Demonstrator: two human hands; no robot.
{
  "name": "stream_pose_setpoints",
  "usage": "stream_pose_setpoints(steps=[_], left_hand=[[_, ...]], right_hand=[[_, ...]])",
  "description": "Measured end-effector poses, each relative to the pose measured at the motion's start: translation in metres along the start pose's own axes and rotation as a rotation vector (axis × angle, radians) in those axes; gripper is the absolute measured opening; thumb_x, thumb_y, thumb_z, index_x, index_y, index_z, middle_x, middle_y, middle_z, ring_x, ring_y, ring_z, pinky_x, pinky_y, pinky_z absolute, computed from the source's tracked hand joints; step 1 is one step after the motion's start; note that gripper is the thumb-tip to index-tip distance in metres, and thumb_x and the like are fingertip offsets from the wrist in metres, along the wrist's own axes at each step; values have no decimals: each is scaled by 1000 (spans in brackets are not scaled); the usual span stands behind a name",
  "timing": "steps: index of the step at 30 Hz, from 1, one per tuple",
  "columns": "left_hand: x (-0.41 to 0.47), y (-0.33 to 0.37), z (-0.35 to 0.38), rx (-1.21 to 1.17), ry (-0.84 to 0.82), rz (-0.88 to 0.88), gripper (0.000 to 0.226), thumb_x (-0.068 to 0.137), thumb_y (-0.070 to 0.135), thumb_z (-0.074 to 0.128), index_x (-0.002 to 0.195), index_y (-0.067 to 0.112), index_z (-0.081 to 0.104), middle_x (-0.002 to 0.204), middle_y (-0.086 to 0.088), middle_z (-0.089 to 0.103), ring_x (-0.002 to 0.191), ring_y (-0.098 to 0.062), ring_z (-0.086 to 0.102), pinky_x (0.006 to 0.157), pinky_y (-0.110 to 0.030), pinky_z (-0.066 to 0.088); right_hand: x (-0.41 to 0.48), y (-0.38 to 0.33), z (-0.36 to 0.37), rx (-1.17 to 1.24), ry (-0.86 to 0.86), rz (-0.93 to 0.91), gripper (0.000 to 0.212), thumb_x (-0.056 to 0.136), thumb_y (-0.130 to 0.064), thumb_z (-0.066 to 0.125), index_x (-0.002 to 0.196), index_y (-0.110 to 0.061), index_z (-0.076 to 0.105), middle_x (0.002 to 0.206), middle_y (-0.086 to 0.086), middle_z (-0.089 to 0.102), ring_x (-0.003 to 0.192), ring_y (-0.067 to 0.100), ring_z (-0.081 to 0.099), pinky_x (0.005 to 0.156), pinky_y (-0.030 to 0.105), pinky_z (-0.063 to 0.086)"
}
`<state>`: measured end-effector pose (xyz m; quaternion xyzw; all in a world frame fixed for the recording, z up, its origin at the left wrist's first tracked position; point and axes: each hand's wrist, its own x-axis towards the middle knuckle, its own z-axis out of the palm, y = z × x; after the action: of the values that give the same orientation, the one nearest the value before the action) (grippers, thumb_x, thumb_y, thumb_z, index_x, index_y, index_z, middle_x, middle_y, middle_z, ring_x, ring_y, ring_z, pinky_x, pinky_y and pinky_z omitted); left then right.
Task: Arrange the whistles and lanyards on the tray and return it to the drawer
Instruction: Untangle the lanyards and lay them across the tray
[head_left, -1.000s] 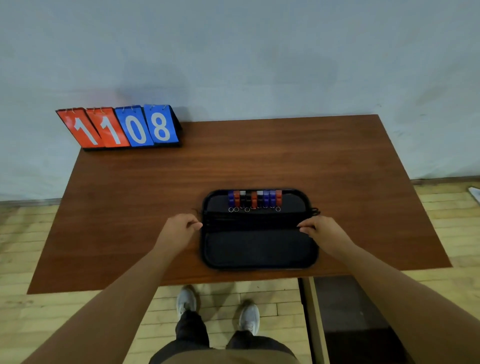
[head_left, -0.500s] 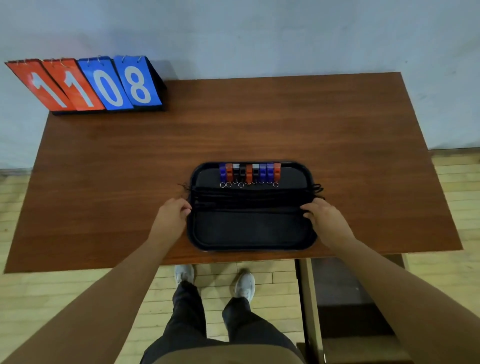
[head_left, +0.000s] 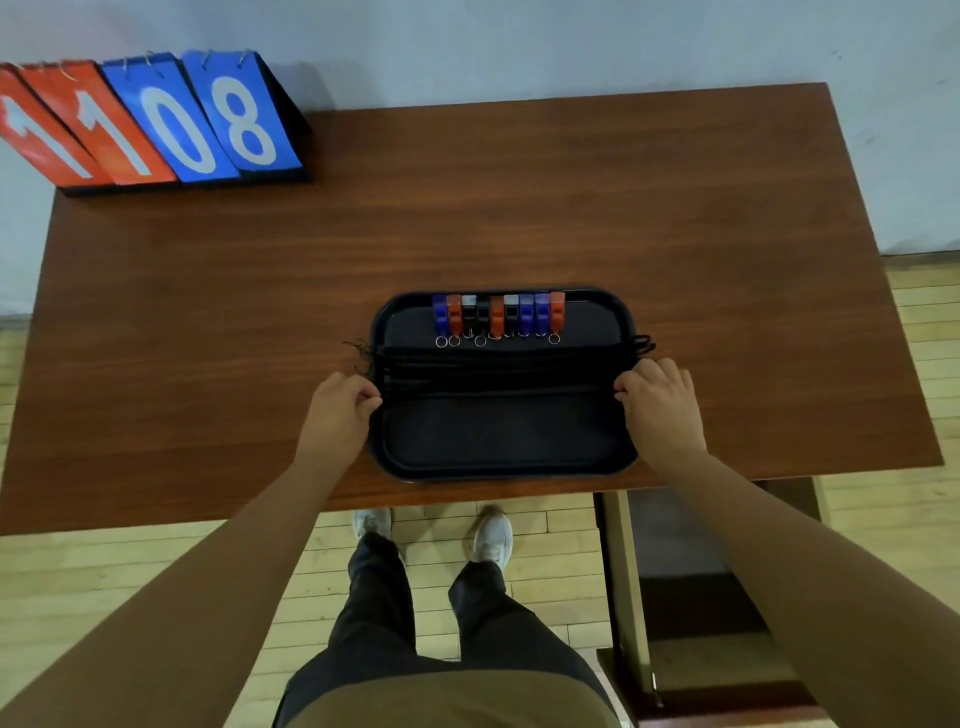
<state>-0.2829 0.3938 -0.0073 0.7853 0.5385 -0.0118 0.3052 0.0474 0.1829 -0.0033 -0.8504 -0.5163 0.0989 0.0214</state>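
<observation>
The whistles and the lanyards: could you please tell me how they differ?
The whistles are blue, orange and black; the lanyards are all black. The whistles sit in a row at the far edge; the lanyards stretch sideways across the middle. The whistles lie inside the tray; the lanyards' ends overhang its sides. Both rest on it.

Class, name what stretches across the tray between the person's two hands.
Black lanyards, laid side by side across the tray from the left hand to the right hand, just below the whistles. The head view shows it.
</observation>
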Motion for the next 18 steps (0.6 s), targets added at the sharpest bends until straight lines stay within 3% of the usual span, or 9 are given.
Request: stream_pose_setpoints(steps=[6, 10, 13, 18], left_hand=[[0, 4, 4, -44, 44, -22, 5, 97, 18, 63, 98, 15, 65, 98, -1, 56, 95, -18, 54, 81, -27, 39], [-1, -1, 6, -95, 64, -42, 14, 93, 22, 68, 103, 18, 59, 92, 2, 57, 89, -18, 56, 76, -28, 45], [-4, -5, 5, -102, 59, -55, 28, 91, 28, 71, 113, 18, 57, 102, 3, 56, 101, -18, 52, 89, -37, 49], [-16, -3, -9, -257, 66, -193, 61, 92, 39, 67, 140, 13, 41, 121, -1, 49, 118, -19, 43, 99, -37, 42]], right_hand=[[1, 3, 7, 5, 65, -1, 14, 90, -5, 67, 101, -8, 76, 91, 8, 62, 92, 34, 52, 78, 46, 44], [1, 4, 7, -15, 80, -9, 18, 85, 0, 69, 101, -6, 76, 91, 9, 62, 90, 33, 51, 78, 45, 45], [-2, 1, 2, -10, 88, -6, 23, 85, 0, 65, 106, -4, 75, 95, 11, 62, 93, 34, 51, 81, 46, 46], [2, -8, -15, 103, 101, 85, 25, 94, -13, 58, 114, -4, 70, 108, 11, 64, 104, 31, 53, 92, 45, 45]])
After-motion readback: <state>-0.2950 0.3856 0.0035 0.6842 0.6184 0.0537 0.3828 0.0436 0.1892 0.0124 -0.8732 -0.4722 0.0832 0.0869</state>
